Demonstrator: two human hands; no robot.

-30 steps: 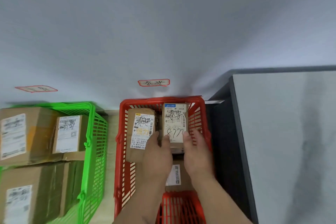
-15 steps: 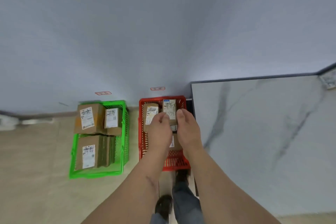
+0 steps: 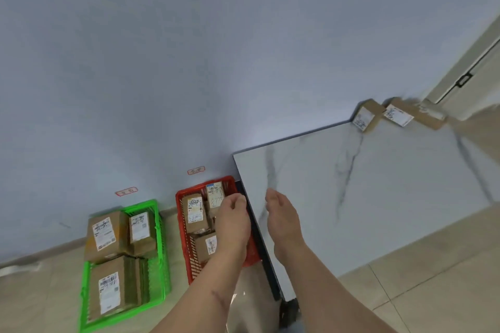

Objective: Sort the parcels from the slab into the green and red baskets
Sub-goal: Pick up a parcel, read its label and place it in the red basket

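Pale wall backs the marble tabletop [image 3: 378,192]; remaining parcels [image 3: 397,115] lie at its far corner, upper right of both hands. Right hand [image 3: 284,219], nearer, and left hand [image 3: 234,222] over the red basket [image 3: 186,227] hang loosely curled, holding nothing.

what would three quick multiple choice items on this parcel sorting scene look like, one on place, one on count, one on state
1. Where are the unsorted parcels?
A. slab's far corner
B. floor by the baskets
C. slab's near edge

2. How many parcels show in the green basket?
A. one
B. three
C. six

3. What do the left hand and right hand hold?
A. one parcel each
B. nothing
C. one shared parcel

Key: 1 A, they lie at the slab's far end by the wall; 2 B, three labelled boxes show; 3 B, both hands are empty.
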